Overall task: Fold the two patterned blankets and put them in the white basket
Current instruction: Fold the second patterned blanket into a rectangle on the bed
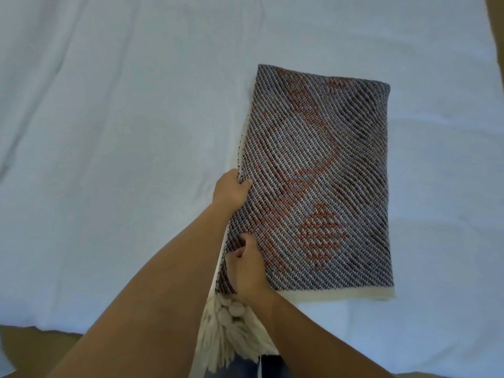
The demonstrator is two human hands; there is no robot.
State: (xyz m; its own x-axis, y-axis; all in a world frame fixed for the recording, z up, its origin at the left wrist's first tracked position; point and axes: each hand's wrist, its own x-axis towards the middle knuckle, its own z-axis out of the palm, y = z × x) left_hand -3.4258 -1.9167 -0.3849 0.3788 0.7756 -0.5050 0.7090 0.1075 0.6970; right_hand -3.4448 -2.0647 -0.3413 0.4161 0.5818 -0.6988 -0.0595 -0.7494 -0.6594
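A folded patterned blanket [321, 173], woven in dark blue and white with orange patches, lies as a tall rectangle on the white bed sheet [122, 132]. Its cream hem runs along the near edge, and cream tassels [231, 331] hang off its near left corner. My left hand [231, 190] grips the blanket's left edge about halfway up. My right hand [246, 266] pinches the same left edge nearer to me, just above the tassels. The second blanket and the white basket are out of view.
The white sheet covers the bed on all sides of the blanket, with soft creases on the left. The bed's near edge runs along the bottom, with brown floor [24, 347] beyond it. A brown strip [496, 28] shows at the top right corner.
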